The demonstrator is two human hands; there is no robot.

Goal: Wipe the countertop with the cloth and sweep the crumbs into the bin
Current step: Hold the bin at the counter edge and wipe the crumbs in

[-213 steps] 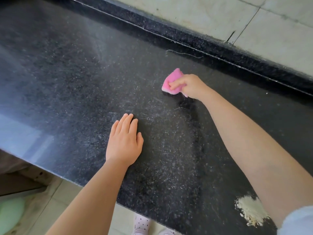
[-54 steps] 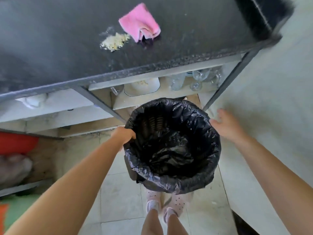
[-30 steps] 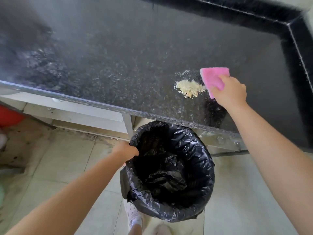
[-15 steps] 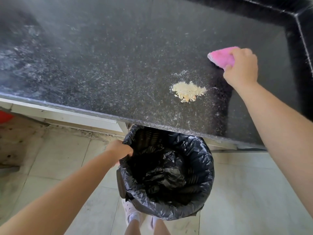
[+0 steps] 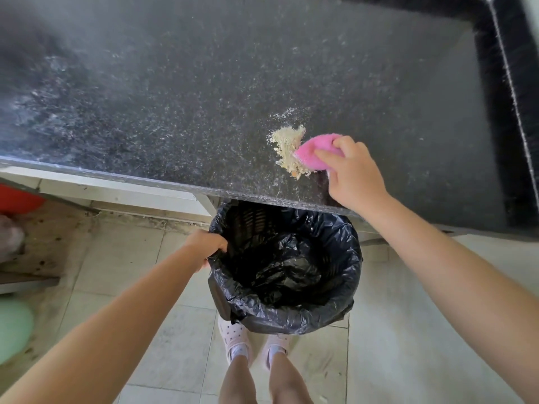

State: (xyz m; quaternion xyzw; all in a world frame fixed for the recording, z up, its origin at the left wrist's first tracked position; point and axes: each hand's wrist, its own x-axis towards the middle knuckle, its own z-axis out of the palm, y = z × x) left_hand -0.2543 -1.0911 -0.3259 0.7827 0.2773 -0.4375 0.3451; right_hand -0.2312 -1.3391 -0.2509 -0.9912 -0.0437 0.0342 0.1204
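Note:
A pile of pale crumbs [image 5: 287, 147] lies on the dark speckled countertop [image 5: 180, 91], close to its front edge. My right hand [image 5: 354, 173] grips a folded pink cloth [image 5: 316, 150] that presses against the right side of the pile. Below the edge, my left hand [image 5: 205, 247] holds the left rim of a round bin [image 5: 344, 275] lined with a black bag. The bin's far rim sits under the counter edge, just beneath the crumbs.
A raised black border [image 5: 513, 83] runs along the counter's right side. Under the counter is a pale frame [image 5: 116, 193]. A red object [image 5: 17, 196] and a green one [image 5: 13, 328] lie at the left on the tiled floor. My feet [image 5: 253, 342] stand behind the bin.
My right hand brought the cloth down and left from behind the crumbs to touch the pile, which has smeared toward the edge. The bin stays held under the edge.

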